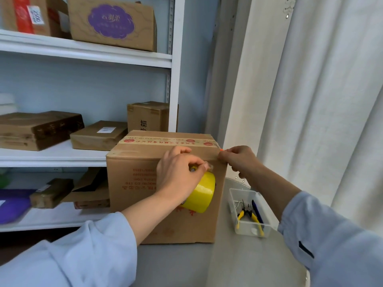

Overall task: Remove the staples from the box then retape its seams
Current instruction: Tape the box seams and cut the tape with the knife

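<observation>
The box (165,189) stands on a grey table (228,264), its printed front toward the camera and its back close to a white shelf unit (176,79). Printed tape (165,141) runs across its top. The left hand (178,175) curls round a yellow tape roll (202,193) held against the box front, just under the top edge, with a clear strip pinched at the fingertips. The right hand (238,160) pinches something small and orange at the box's upper right corner; what it is cannot be told. Right of the box, a clear tray (267,226) on the table holds yellow-handled pliers (246,216) and a dark pen. The shelves carry several cardboard boxes, one with a purple label (109,21). A pale curtain (310,90) hangs on the right. Both sleeves are light blue.
</observation>
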Available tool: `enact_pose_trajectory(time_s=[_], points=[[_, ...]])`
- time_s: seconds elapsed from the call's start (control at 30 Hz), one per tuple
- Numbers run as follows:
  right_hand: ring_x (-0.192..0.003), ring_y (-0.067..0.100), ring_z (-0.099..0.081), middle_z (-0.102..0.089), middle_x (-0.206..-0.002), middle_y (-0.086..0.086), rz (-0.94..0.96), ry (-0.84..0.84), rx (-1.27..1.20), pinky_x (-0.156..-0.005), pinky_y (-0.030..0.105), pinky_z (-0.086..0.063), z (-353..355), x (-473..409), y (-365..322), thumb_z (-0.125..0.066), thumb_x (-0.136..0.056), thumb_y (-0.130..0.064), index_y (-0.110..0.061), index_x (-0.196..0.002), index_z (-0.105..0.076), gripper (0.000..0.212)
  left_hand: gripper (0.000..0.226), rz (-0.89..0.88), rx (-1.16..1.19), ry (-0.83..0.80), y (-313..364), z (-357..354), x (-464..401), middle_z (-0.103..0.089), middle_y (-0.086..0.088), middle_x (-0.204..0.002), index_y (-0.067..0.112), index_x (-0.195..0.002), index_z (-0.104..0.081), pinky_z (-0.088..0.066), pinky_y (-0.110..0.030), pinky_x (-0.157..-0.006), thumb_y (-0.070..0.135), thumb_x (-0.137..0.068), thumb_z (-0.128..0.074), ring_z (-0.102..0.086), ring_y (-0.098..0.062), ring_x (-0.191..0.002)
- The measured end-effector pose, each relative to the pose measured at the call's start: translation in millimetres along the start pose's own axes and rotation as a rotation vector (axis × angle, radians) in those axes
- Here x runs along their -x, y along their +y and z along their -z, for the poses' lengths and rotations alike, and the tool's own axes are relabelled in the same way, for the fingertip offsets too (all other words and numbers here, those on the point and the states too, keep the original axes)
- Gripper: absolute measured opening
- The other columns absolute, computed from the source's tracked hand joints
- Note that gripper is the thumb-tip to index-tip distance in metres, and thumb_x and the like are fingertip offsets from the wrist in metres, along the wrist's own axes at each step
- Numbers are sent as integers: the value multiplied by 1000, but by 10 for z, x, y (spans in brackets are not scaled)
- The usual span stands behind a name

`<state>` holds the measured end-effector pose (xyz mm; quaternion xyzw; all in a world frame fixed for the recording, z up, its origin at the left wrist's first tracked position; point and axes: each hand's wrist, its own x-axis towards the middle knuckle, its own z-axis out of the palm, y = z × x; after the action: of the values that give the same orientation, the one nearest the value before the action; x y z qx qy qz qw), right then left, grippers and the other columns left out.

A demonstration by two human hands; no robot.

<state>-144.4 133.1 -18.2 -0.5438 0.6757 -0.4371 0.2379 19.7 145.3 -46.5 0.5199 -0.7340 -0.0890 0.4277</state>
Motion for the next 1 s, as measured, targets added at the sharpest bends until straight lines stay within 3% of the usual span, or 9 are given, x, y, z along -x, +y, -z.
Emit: enact_pose_trajectory(time_s=[0.17,0.3,0.43,0.63,0.73,0.8,0.83,0.9,1.0], points=[[-90,18,-56,-63,-101,1,115,71,321,-68,28,-40,2,-35,-4,-67,-84,-41,-19,-109,-66,33,16,24,26,-62,-85,104,-38,-56,10,-132,32,-94,-74,-23,-41,-112,42,-86,-62,-44,-13,-126],[-108,22,-56,-65,-114,-1,179,237,563,-80,34,-44,-10,51,-87,-61,-87,-46,-30,-117,-64,34,19,50,61,-95,-112,246,-48,-62,10,-125,27,-96,-74,-32,-36,-105,39,-88,-61,-50,-17,-121],[-112,21,-57,-66,-118,-4,200,238,354,-89,38,-47,-129,172,-189,-62,-85,-48,-28,-117,-66,38,22,136,31,-2,-259,392,-97,-53,7,-136,28,-99,-73,-28,-41,-109,42,-87,-63,-41,-21,-130],[-85,22,-67,-67,-106,-3,155,216,160,-75,41,-58,-336,322,-212,-67,-83,-45,-24,-108,-70,33,14,226,-129,48,-578,604,-160,-27,7,-154,40,-89,-72,-4,-55,-115,50,-80,-67,-9,-23,-144],[-82,23,-67,-61,-103,-4,124,263,83,-71,43,-59,-416,380,-175,-67,-85,-43,-25,-108,-68,30,16,341,-60,92,-759,679,-142,-18,7,-157,38,-90,-72,-4,-58,-114,50,-79,-69,-2,-26,-145],[-83,25,-67,-61,-104,-4,97,279,-24,-71,44,-59,-494,425,-115,-66,-85,-43,-29,-102,-66,22,22,460,135,119,-841,694,-110,-24,0,-156,32,-97,-73,-16,-55,-114,44,-79,-72,-15,-31,-143],[-83,28,-67,-62,-100,-4,84,283,-96,-73,46,-59,-533,453,-93,-66,-86,-43,-31,-95,-63,15,25,514,306,141,-865,686,-90,-36,-5,-150,25,-100,-73,-27,-49,-111,38,-78,-74,-30,-31,-136],[-85,31,-67,-61,-87,-8,40,297,-261,-78,50,-57,-604,493,-74,-62,-89,-41,-33,-81,-57,12,25,597,602,160,-901,640,-39,-61,-9,-124,15,-100,-73,-43,-36,-95,25,-77,-76,-53,-28,-114],[-94,33,-64,-63,-93,-2,-38,343,-410,-85,52,-54,-695,456,-53,-57,-93,-38,-33,-79,-54,16,15,624,652,114,-909,604,9,-66,-7,-107,13,-92,-73,-45,-34,-85,20,-79,-74,-57,-24,-102]])
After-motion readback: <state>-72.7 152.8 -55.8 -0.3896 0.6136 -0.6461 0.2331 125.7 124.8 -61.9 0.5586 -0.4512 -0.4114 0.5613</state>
